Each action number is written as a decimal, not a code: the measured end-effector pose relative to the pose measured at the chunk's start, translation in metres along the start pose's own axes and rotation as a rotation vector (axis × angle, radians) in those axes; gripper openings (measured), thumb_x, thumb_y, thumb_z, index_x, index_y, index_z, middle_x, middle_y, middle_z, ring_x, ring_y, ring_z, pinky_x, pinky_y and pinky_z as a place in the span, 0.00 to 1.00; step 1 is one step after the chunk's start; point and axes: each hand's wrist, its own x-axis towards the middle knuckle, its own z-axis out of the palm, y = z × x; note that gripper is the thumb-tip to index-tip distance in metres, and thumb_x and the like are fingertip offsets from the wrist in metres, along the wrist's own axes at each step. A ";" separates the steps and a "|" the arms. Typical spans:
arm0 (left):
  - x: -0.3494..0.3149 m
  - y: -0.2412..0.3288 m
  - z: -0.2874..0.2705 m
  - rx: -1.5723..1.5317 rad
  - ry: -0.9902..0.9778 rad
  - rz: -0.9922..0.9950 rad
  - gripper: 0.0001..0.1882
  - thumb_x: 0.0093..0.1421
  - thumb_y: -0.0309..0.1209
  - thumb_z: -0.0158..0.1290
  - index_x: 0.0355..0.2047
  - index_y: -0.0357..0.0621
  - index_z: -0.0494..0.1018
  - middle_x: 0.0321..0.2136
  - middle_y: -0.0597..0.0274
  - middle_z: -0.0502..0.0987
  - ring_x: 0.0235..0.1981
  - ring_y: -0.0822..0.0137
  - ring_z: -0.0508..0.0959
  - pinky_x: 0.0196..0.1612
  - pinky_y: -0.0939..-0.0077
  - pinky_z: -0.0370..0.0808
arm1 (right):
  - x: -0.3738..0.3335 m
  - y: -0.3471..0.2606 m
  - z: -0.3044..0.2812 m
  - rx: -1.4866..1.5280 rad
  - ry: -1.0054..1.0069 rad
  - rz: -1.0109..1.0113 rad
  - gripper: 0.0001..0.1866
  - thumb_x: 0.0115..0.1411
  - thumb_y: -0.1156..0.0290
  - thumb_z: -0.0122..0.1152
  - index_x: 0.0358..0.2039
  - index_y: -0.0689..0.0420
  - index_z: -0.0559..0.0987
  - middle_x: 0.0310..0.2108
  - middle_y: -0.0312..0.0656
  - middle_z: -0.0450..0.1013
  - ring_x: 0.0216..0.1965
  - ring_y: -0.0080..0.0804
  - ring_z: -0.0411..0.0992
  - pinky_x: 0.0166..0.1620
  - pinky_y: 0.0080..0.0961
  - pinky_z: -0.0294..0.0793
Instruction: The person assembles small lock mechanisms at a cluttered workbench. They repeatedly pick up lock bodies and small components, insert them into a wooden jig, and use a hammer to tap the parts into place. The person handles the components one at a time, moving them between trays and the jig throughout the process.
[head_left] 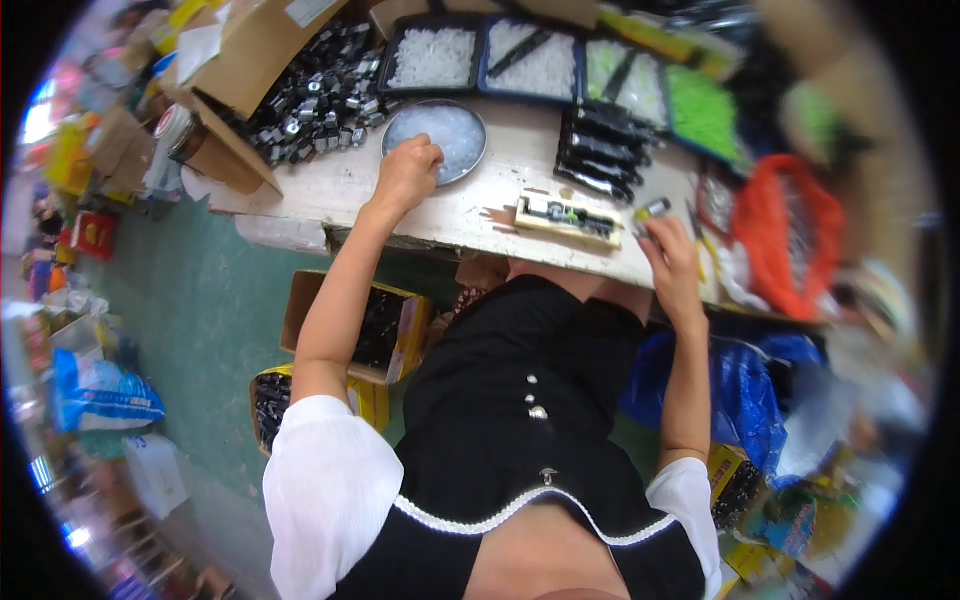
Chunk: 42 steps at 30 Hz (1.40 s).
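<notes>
Dark cylindrical part (656, 207) with a pale greenish end lies at the fingertips of the right hand (672, 248), over the right side of the white workbench (345, 190). That hand's fingers are bent and close together; I cannot tell whether they pinch the part or only touch it. The part is well apart from the left hand (408, 170), which is across the bench to its left.

Just left of the part and the right hand, a cream fixture (572, 231) lies near the bench's front edge, with black and green pieces seated along it. It sits between the two hands, nearer the right.

The left hand is curled, fingertips drawn together over the right part of a round metal dish (478, 162) of translucent pieces (445, 125); whether it has hold of one cannot be seen.

Beyond the fixture, black bundles (600, 150) are stacked before trays of white pieces (432, 57) and bright green pieces (700, 105). Black-and-silver parts (315, 95) are heaped behind the dish on the left, and a red-orange bag (752, 230) stands right of the right hand.
</notes>
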 end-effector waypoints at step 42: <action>-0.021 0.098 0.012 -1.369 -0.101 -0.216 0.06 0.50 0.17 0.55 0.30 0.38 0.75 0.29 0.66 0.74 0.30 0.79 0.72 0.33 0.87 0.68 | 0.034 -0.037 0.054 0.447 -0.068 0.030 0.11 0.56 0.74 0.57 0.39 0.62 0.76 0.23 0.43 0.72 0.19 0.26 0.68 0.25 0.22 0.67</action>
